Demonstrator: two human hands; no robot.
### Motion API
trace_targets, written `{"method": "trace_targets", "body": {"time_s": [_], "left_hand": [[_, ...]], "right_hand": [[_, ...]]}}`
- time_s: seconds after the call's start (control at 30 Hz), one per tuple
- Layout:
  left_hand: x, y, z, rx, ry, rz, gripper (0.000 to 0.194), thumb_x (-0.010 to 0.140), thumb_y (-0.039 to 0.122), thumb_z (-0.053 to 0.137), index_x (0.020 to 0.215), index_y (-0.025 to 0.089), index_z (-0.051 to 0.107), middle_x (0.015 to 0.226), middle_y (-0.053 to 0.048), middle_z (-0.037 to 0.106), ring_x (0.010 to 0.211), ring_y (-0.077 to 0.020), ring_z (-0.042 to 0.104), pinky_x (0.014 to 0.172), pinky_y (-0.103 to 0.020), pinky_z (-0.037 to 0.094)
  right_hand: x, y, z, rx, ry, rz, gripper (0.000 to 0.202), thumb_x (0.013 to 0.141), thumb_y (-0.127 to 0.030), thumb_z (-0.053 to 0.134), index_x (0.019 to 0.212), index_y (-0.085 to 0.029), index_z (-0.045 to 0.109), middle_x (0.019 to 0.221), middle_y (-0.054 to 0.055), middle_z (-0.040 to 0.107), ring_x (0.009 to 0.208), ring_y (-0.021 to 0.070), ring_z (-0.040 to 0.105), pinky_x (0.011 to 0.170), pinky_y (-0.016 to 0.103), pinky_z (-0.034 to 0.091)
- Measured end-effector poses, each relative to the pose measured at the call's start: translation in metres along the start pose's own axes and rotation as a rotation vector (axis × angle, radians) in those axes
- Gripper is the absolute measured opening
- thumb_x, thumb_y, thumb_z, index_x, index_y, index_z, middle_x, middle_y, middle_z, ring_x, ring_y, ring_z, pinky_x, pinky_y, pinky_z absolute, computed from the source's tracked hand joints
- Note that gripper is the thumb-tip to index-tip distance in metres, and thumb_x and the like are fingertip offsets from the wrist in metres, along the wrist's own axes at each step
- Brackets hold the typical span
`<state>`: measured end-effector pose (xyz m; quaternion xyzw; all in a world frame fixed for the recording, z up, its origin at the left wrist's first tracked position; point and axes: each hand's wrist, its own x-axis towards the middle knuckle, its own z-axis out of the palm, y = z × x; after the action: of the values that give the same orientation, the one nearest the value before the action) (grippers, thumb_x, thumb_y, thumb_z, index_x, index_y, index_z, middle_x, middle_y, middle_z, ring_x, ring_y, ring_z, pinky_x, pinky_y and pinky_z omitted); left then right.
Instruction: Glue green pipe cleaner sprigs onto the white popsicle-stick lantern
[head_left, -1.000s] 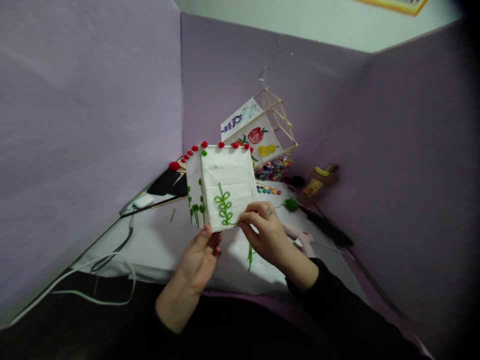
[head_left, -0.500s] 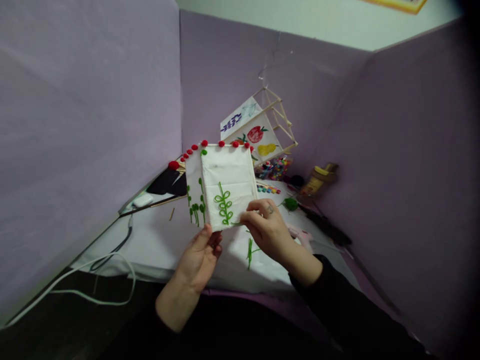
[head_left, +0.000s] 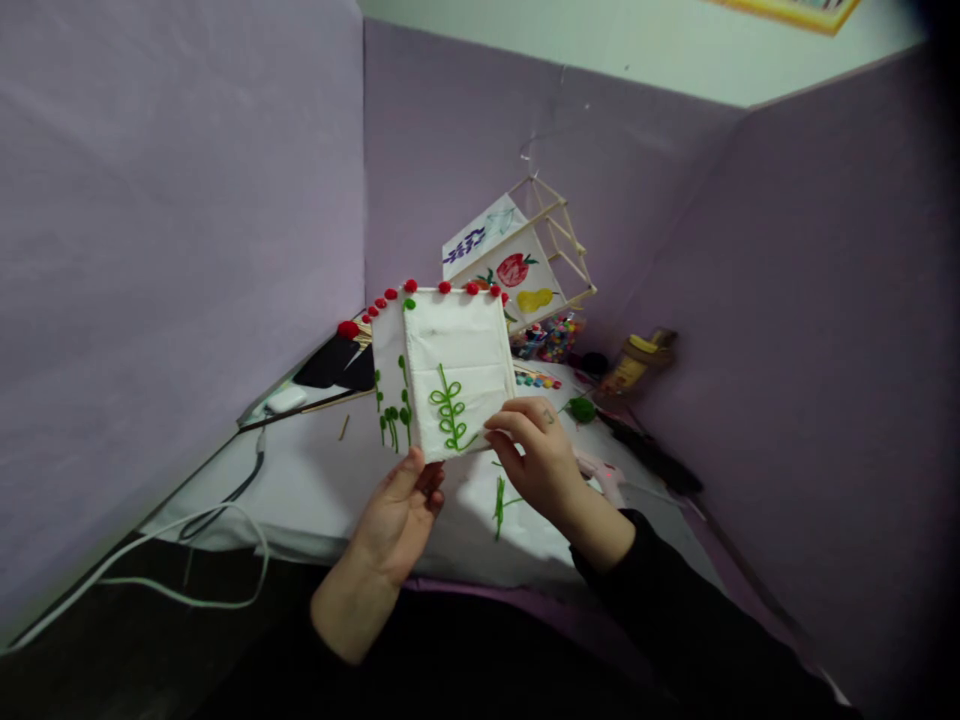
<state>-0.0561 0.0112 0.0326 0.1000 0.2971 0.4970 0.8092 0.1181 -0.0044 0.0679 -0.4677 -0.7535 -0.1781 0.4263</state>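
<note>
Between my two hands, lifted clear of the worktop, sits the white paper-covered box lantern with red pompoms along its top edge point(head_left: 450, 370). My left hand point(head_left: 394, 515) grips its lower left corner, thumb up on the front face. My right hand point(head_left: 536, 455) has drawn a little to the right over the last second: its fingers, which were pinching at the base of the green looped-cord leaf sprig point(head_left: 448, 408), now curl at the lantern's lower right edge, and the sprig's stem lies flat on the paper on its own. I judge that piece stuck down.

Below my right wrist, loose green cord pieces point(head_left: 499, 500) lie on the white worktop point(head_left: 315, 490). Just behind the lantern hangs a wooden-stick lantern frame with painted fruit panels point(head_left: 525, 265), close to its top right corner. Purple partition walls point(head_left: 187, 200) close in left, back and right; open room lies toward me and downward.
</note>
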Motion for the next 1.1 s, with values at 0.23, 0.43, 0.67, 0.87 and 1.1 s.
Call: {"method": "trace_targets", "body": {"time_s": [0.23, 0.43, 0.67, 0.87, 1.1], "left_hand": [[-0.001, 0.002, 0.001, 0.021, 0.005, -0.015, 0.017, 0.068, 0.024, 0.077, 0.08, 0.015, 0.067, 0.064, 0.0, 0.068, 0.057, -0.0107, 0.062, 0.048, -0.019, 0.048], [0.0, 0.002, 0.001, 0.015, 0.024, -0.018, 0.013, 0.07, 0.021, 0.075, 0.078, 0.016, 0.067, 0.064, 0.0, 0.067, 0.057, -0.0105, 0.062, 0.047, -0.018, 0.048], [0.0, 0.0, -0.001, 0.015, -0.018, -0.014, 0.021, 0.064, 0.025, 0.079, 0.08, 0.016, 0.068, 0.067, 0.0, 0.068, 0.06, -0.0105, 0.061, 0.049, -0.018, 0.048], [-0.001, 0.0, 0.001, 0.021, -0.003, -0.014, 0.021, 0.063, 0.025, 0.08, 0.077, 0.016, 0.068, 0.066, 0.001, 0.067, 0.059, -0.0104, 0.061, 0.048, -0.018, 0.047], [-0.001, 0.0, 0.001, 0.007, -0.001, -0.02, 0.024, 0.06, 0.025, 0.082, 0.077, 0.015, 0.068, 0.065, 0.0, 0.068, 0.058, -0.0108, 0.061, 0.047, -0.019, 0.047]], "right_hand": [[-0.005, -0.015, -0.003, 0.058, -0.044, -0.097, 0.013, 0.08, -0.01, 0.06, 0.087, -0.021, 0.062, 0.087, 0.005, 0.055, 0.081, 0.0178, 0.05, 0.074, 0.035, 0.045], [-0.01, -0.018, 0.005, 0.107, -0.017, -0.117, 0.018, 0.078, -0.009, 0.061, 0.091, -0.022, 0.063, 0.085, 0.004, 0.055, 0.079, 0.0168, 0.05, 0.073, 0.035, 0.045], [-0.008, -0.02, 0.007, 0.134, -0.006, -0.08, 0.016, 0.079, -0.009, 0.058, 0.089, -0.02, 0.064, 0.082, 0.004, 0.056, 0.077, 0.0167, 0.049, 0.072, 0.035, 0.045], [-0.006, -0.022, 0.008, 0.134, -0.031, -0.033, 0.015, 0.081, -0.01, 0.056, 0.088, -0.021, 0.064, 0.08, 0.004, 0.055, 0.076, 0.0172, 0.049, 0.072, 0.036, 0.045], [-0.002, -0.024, 0.0, 0.318, -0.053, 0.087, 0.013, 0.081, -0.012, 0.056, 0.087, -0.02, 0.064, 0.082, 0.004, 0.053, 0.081, 0.0172, 0.052, 0.074, 0.035, 0.045]]}}
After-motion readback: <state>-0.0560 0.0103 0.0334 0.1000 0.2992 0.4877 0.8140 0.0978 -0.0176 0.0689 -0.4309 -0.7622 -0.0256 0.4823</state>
